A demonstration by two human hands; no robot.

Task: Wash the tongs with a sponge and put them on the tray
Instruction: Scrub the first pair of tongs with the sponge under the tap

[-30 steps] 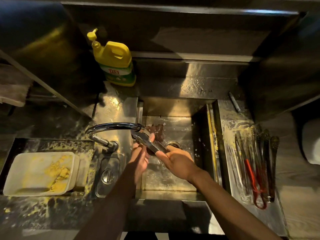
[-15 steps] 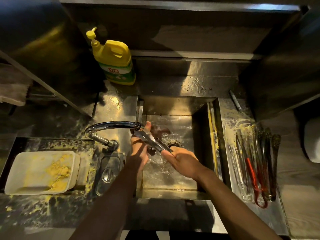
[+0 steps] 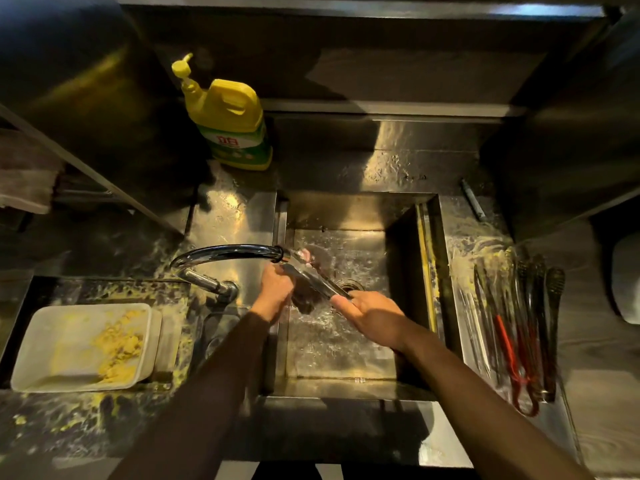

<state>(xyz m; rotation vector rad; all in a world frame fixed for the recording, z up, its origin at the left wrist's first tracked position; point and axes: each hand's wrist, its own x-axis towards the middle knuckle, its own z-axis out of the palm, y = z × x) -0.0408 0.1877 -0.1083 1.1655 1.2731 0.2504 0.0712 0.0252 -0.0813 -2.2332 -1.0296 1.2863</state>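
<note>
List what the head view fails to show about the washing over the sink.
- Sponge: the dark mass below the left hand is shadowed and blurred; not identifiable.
- Silver metal tongs: handle end hidden inside the right hand; tip lost in glare at the curved chrome faucet.
- Water stream: not distinguishable, only ripples in the steel sink.
- Yellow detergent bottle: label too small to read.

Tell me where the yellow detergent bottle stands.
In the head view, the yellow detergent bottle stands upright at the back left, behind the faucet and left of the sink.

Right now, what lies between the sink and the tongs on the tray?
Head view: only the sink's right rim and wet, yellow-smeared tray surface; the tray tongs lie beyond.
</note>
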